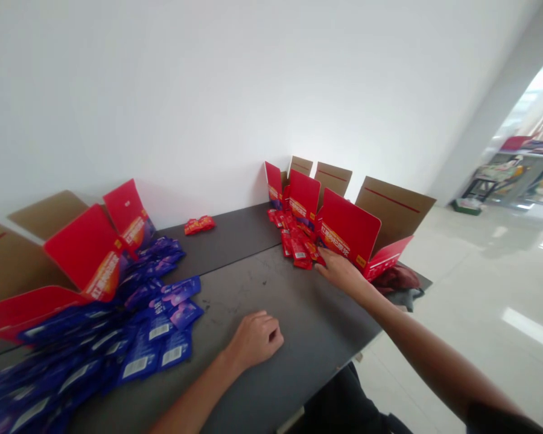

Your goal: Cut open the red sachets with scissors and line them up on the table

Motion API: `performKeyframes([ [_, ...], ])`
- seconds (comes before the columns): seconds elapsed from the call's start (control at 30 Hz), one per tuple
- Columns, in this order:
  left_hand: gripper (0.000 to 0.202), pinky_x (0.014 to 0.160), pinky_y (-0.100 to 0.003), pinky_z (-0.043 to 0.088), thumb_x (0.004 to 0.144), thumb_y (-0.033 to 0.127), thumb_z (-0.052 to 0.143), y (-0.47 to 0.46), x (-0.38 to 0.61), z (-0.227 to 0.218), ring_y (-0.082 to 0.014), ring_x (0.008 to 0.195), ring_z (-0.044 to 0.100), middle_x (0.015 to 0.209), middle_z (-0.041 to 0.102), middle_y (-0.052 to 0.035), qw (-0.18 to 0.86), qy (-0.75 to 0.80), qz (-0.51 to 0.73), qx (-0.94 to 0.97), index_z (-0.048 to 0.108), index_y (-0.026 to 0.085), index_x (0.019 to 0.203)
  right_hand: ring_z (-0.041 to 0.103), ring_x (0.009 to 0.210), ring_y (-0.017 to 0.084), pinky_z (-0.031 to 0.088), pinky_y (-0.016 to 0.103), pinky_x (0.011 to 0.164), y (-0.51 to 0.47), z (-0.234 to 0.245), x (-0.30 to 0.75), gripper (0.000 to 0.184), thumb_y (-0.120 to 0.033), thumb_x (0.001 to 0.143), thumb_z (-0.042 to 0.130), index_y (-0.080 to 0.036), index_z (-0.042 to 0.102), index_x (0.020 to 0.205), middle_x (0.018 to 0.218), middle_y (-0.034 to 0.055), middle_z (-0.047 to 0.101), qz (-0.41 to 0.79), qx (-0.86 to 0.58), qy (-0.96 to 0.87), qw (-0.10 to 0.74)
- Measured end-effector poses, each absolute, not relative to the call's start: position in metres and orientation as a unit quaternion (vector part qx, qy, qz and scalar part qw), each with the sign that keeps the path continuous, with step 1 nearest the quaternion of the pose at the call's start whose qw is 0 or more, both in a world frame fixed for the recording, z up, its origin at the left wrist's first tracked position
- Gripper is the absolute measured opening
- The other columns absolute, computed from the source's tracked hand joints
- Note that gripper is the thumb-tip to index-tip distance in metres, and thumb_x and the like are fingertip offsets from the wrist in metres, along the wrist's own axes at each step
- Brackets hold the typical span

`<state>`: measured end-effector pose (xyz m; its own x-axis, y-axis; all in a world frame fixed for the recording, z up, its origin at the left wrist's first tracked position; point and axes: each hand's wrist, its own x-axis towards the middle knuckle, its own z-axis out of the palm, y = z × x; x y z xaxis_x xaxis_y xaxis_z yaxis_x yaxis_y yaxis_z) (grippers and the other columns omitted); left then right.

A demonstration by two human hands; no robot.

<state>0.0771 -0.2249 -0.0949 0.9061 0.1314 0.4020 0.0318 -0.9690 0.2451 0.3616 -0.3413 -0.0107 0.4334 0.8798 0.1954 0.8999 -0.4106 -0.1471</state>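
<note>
Fingers of the right hand were together and extended, tips touching the red sachet pile, nothing clamped. Left hand rested on the dark worktop near the front edge, fingers curled in a loose fist, holding nothing. Sachet pile sat by the far edge, towards the right corner, against an open carton with red flaps. Blue sachets lay heaped at the left end, beside a second open carton. Two red sachets lay apart near the far edge.
</note>
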Motion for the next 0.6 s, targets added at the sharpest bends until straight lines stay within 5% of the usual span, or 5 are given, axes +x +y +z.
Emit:
performKeyframes([
  [0.13,0.021,0.065,-0.028,0.041,0.083,0.012,0.052,-0.225,0.077,-0.096,-0.0161,0.059,0.050,0.061,0.059,-0.0011,0.115,0.042,0.213,0.969,0.054,0.020,0.063,0.069,0.122,0.035,0.054,0.042,0.103,-0.304,-0.011,0.375,0.038,-0.023,0.099,0.057,-0.006,0.064,0.133,0.130,0.0272,0.069,-0.032,-0.877,-0.472,0.089],
  [0.3,0.021,0.064,-0.029,0.039,0.082,0.012,0.052,-0.225,0.078,-0.098,-0.0159,0.058,0.050,0.061,0.060,-0.0010,0.118,0.040,0.212,0.969,0.053,0.020,0.063,0.074,0.110,0.033,0.057,0.036,0.092,-0.287,-0.020,0.389,0.028,-0.030,0.093,0.070,-0.009,0.075,0.112,0.117,0.0231,0.076,0.012,-0.893,-0.446,0.052],
  [0.6,0.020,0.064,-0.029,0.037,0.082,0.013,0.053,-0.223,0.079,-0.099,-0.0154,0.057,0.047,0.060,0.058,-0.0004,0.158,0.046,0.208,0.964,0.052,0.020,0.063,0.076,0.103,0.031,0.056,0.033,0.083,-0.285,-0.011,0.389,0.028,-0.018,0.093,0.058,-0.010,0.078,0.111,0.111,0.0214,0.078,0.023,-0.896,-0.443,0.026],
])
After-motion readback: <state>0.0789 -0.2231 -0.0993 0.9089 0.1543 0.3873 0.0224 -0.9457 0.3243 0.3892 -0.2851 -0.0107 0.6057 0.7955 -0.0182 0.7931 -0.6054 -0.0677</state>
